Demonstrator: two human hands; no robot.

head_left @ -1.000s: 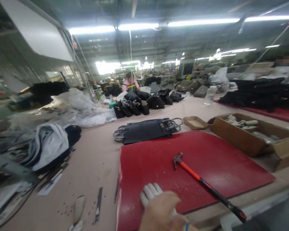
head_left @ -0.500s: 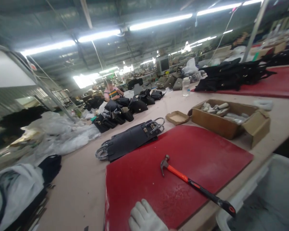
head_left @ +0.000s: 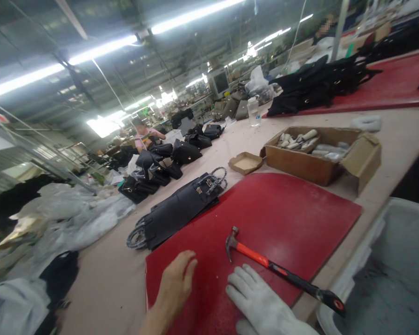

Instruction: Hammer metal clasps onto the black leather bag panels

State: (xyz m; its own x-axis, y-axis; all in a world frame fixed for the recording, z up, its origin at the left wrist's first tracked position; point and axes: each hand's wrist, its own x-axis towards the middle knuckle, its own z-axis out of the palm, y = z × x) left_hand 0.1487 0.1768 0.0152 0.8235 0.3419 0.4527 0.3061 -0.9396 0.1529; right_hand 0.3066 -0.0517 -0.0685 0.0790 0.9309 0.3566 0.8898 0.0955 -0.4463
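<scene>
My bare left hand (head_left: 174, 286) reaches over the left part of a red mat (head_left: 282, 200). Its fingers are loosely bent, the thumb stands a little apart, and nothing shows in it. To its right my right hand (head_left: 261, 295), in a pale work glove, has its fingers stretched out over the mat and holds nothing. A claw hammer (head_left: 256, 256) with an orange and black handle lies just beyond the gloved hand, its handle end past the mat's near edge. Beyond the mat's far left edge lies a flat dark handbag (head_left: 181, 209) with wrapped handles.
An open cardboard box (head_left: 300, 160) with pale items stands behind the mat, beside a small carton tray (head_left: 246, 163). Farther back are a clear bottle (head_left: 254, 111) and several black bags (head_left: 185, 151). A grey bin (head_left: 394, 279) stands at right; plastic wrap (head_left: 80, 209) at left. A person (head_left: 146, 136) sits beyond.
My left hand has come into view over the mat. My gloved right hand has moved forward and right, closer to the hammer. The whole view has shifted slightly.
</scene>
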